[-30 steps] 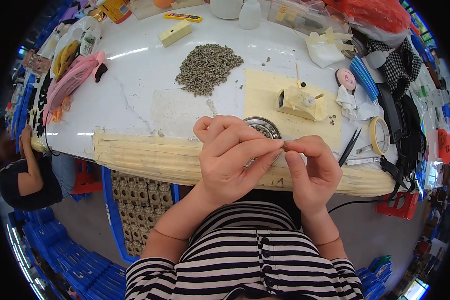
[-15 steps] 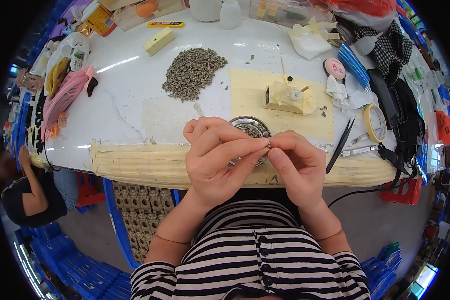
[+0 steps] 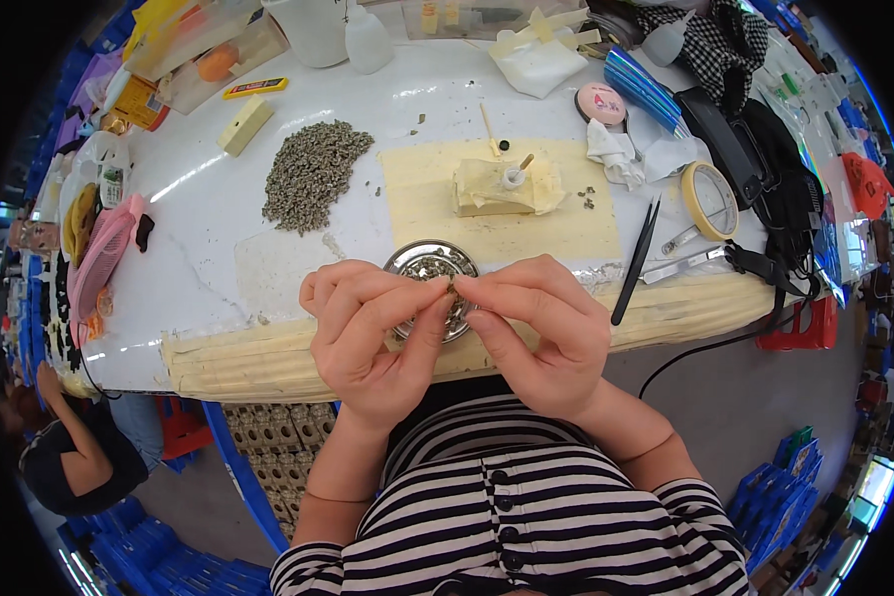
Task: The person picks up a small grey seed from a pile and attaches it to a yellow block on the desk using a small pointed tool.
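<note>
Over the round metal dish [image 3: 391,266], my left hand [image 3: 375,336] pinches a tiny greyish metal part [image 3: 452,286] between thumb and index finger. My right hand [image 3: 544,340] meets it from the other side, closed at the same part with its index fingertip against it. The fingertips hide most of the part, so its exact shape cannot be made out. More small metal pieces [image 3: 433,266] lie in the dish. A large heap of similar metal parts [image 3: 315,174] sits on the white table to the left, beyond my hands.
A tape-wrapped block [image 3: 502,189] holding a small white bottle stands on a yellow sheet [image 3: 407,199]. Black tweezers [image 3: 637,260], a masking tape roll [image 3: 709,201] and a black bag [image 3: 790,214] lie right. A pink fan-like object [image 3: 107,253] is left; a blue crate [image 3: 238,462] holds metal parts below.
The view has shifted, so the table things appear farther left. My fingertips remain together over the dish, with the right thumb slightly farther from its index fingertip.
</note>
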Demonstrator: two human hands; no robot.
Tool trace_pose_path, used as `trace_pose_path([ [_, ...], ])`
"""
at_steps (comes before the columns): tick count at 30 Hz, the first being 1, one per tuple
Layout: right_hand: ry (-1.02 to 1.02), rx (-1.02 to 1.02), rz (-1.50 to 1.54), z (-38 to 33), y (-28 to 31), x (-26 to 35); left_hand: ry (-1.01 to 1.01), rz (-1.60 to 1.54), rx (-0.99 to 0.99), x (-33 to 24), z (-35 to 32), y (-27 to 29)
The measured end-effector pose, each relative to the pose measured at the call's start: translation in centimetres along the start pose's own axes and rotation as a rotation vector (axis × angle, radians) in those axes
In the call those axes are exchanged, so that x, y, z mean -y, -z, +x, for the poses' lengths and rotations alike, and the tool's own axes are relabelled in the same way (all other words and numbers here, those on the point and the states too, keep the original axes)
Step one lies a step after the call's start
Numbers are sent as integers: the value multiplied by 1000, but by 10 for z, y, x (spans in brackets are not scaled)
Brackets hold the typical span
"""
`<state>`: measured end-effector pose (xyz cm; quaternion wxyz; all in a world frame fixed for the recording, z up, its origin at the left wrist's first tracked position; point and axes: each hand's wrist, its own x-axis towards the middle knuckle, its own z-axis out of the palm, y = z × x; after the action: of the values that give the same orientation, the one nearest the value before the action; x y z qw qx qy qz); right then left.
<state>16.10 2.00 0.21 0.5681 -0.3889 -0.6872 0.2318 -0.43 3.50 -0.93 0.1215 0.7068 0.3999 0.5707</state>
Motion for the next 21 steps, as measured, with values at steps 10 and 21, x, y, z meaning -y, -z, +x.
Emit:
trace_pose_path([
  [10, -598, 49, 669, -6, 0, 1, -35, -23, 53, -2, 1, 2],
  [21, -22, -2, -22, 1, -1, 4, -31, 35, 14, -1, 0, 2],
])
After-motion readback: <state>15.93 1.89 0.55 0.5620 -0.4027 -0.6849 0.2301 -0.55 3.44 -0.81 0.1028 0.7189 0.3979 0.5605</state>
